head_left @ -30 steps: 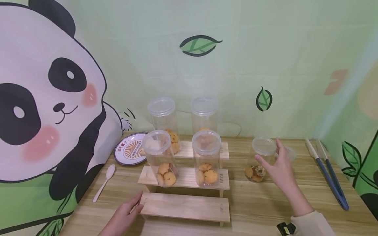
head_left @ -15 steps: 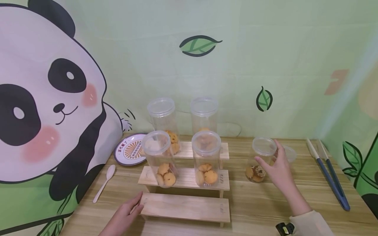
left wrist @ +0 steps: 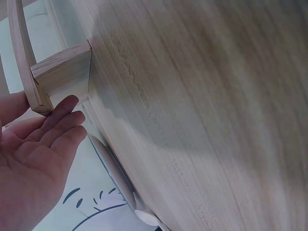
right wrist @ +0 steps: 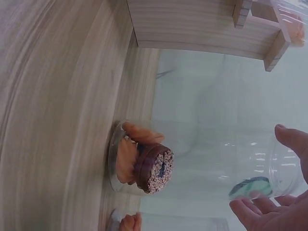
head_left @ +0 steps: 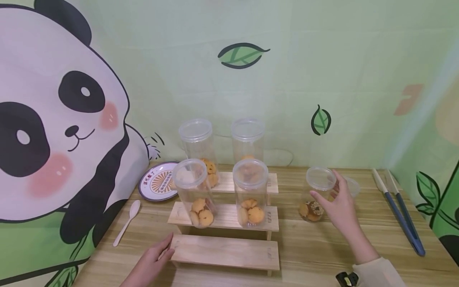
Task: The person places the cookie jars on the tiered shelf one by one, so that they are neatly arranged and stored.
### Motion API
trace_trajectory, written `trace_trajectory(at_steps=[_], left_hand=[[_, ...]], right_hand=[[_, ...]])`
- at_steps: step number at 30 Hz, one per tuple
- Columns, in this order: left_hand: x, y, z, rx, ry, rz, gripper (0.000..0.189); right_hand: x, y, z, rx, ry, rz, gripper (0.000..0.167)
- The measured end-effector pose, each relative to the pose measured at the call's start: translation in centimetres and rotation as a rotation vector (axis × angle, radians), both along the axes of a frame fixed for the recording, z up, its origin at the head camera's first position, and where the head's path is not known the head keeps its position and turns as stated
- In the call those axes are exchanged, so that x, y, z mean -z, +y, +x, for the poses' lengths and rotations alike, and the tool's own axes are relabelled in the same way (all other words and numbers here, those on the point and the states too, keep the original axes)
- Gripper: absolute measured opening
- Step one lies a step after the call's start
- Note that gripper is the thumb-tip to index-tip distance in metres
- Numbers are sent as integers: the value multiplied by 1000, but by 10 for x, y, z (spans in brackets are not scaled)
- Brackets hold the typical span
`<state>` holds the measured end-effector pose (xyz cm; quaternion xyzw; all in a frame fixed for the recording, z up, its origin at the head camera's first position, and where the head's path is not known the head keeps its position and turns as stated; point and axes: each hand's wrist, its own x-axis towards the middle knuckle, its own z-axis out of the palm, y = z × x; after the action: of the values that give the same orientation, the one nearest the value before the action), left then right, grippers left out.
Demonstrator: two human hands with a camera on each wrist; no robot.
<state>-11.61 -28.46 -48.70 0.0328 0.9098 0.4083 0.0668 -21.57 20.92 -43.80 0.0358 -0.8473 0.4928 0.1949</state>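
Note:
My right hand is round the upper part of a clear lidded jar, thumb in front and fingers at the far side. The jar stands upright on the table, holding pale cookies and a chocolate ring-shaped piece with nut bits at its bottom. My left hand holds the left end of the lowest step of a wooden display stand; the left wrist view shows thumb and fingers on either side of the board's corner. Several jars of cookies stand on the upper steps.
Another clear jar stands beyond the right hand, partly hidden. Blue-handled tongs lie at the table's right. To the left are a round patterned plate and a white spoon. A panda-printed cloth backs the table.
The right hand's fingers have drawn slightly closer round the jar, and more of the jar behind shows. The left hand and the stand have stayed put.

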Motion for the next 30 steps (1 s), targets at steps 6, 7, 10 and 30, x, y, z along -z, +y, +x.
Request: trace_trajectory(at_steps=[6,7,10,30], left_hand=[[-1,-1,0,0,-11,-9,49],[-1,0,0,1,-10,-9,49],[-1,0,0,2,-8,-5,49],[0,0,1,3,29,4,49]], right_hand=[[-3,0,3,2,14,12,92],[-5,0,4,0,13,16,92],[-10,0,9,-7,13,39,93],[-56,-5,50,3,30,128,93]])
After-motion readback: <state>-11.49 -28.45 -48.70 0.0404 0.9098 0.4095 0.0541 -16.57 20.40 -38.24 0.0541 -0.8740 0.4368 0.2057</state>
